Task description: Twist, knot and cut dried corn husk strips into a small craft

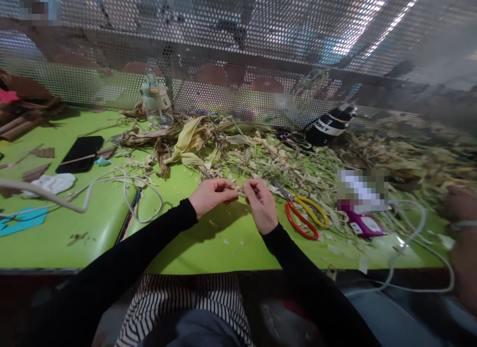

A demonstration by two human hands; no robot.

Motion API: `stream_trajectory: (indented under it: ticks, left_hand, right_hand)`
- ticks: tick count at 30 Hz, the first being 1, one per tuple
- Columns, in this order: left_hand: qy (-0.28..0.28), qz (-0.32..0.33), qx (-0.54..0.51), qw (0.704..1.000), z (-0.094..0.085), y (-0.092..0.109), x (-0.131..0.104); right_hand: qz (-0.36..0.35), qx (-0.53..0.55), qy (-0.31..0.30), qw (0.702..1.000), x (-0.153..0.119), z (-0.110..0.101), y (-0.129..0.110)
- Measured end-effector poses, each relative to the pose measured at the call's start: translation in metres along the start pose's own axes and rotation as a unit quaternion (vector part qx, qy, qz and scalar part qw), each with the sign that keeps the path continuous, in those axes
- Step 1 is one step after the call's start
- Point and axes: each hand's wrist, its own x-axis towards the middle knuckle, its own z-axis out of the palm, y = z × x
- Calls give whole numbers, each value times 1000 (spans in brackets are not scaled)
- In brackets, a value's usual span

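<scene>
My left hand (pixel 211 195) and my right hand (pixel 262 204) meet over the green table (pixel 93 227), fingertips pinched on a thin pale strip of dried husk (pixel 240 189) stretched between them. Both arms wear black sleeves. Just right of my right hand lie scissors (pixel 303 215) with red and yellow handles. A heap of dried corn husks and leaves (pixel 208 138) spreads behind my hands.
A black phone (pixel 80 153) and white cables (pixel 112 193) lie at left. A clear water bottle (pixel 157 106) stands by the perforated metal screen (pixel 238 63). At right lie a purple packet (pixel 363 222) and a black bottle (pixel 330 126); another person's hand (pixel 460 203) shows at the edge.
</scene>
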Motion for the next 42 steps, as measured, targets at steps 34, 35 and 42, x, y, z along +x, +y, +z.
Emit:
stream_trajectory:
  ticks: [34, 35, 42]
  left_hand:
    - [-50, -46, 97, 993, 0, -13, -1]
    - [-48, -49, 71, 995, 1, -13, -1]
    - [3, -46, -70, 996, 8, -14, 1]
  right_hand:
    - [10, -19, -115, 993, 2, -4, -9]
    - [23, 11, -108, 994, 3, -3, -7]
    - [76, 98, -83, 989, 5, 2, 2]
